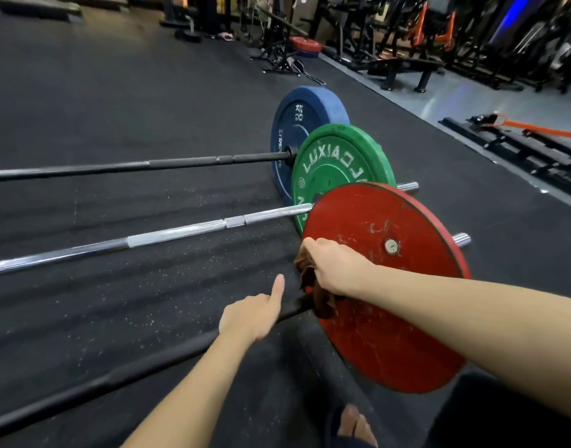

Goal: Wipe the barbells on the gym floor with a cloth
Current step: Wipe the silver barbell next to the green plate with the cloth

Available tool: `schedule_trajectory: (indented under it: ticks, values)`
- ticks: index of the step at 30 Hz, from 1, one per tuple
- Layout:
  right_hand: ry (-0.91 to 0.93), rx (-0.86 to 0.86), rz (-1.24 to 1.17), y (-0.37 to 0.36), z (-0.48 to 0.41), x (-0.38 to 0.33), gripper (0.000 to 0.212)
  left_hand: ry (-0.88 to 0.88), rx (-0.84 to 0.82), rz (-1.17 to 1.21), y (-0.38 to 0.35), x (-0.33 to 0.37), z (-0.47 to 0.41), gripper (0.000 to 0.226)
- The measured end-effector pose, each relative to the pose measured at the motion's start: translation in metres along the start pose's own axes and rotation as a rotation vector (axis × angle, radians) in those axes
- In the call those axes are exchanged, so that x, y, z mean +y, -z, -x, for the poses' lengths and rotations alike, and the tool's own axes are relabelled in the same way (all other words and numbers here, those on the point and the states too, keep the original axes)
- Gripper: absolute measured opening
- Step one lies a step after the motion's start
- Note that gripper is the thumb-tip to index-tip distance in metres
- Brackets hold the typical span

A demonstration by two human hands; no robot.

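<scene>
Three barbells lie side by side on the black rubber floor (132, 101). The nearest black bar (141, 371) carries a scuffed red plate (390, 295). My left hand (255, 315) grips this bar just short of the plate, thumb pointing up. My right hand (334, 265) holds a brown cloth (316, 292) bunched against the red plate's inner face where the bar meets it. Behind lie a chrome bar (180, 232) with a green plate (337, 166) and a dark bar (180, 163) with a blue plate (297, 130).
Benches and racks (407, 64) crowd the far right wall. A red plate stack (306, 45) and a stand sit at the back. A black rail with an orange strap (533, 130) lies right. My foot (356, 426) is at the bottom edge.
</scene>
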State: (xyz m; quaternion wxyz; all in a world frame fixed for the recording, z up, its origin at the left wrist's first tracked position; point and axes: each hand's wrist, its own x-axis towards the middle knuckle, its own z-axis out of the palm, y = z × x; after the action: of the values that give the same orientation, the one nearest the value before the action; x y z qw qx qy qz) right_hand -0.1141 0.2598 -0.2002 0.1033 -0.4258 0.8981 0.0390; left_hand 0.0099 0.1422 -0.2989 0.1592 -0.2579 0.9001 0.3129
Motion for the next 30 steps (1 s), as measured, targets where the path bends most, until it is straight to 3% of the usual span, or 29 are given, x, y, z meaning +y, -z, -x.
schedule_trajectory:
  ticks: [4,11,17,23,30]
  values:
    - [0.079,0.085,-0.046,0.010,-0.036,-0.016,0.040,0.099,-0.195,0.660,0.015,-0.015,-0.004,0.098]
    - [-0.082,-0.003,-0.036,0.041,-0.101,-0.038,0.041,0.095,0.146,1.098,0.023,-0.037,-0.005,0.072]
    - [-0.006,-0.072,0.081,0.039,-0.146,-0.035,0.028,0.096,0.411,0.958,0.079,-0.060,-0.022,0.056]
    - [0.057,-0.024,0.051,0.022,-0.162,-0.015,0.038,0.049,0.379,0.788,0.147,-0.027,-0.030,0.059]
    - [0.058,-0.071,-0.002,0.037,-0.147,-0.019,0.043,-0.001,0.366,0.608,0.156,-0.011,-0.003,0.052]
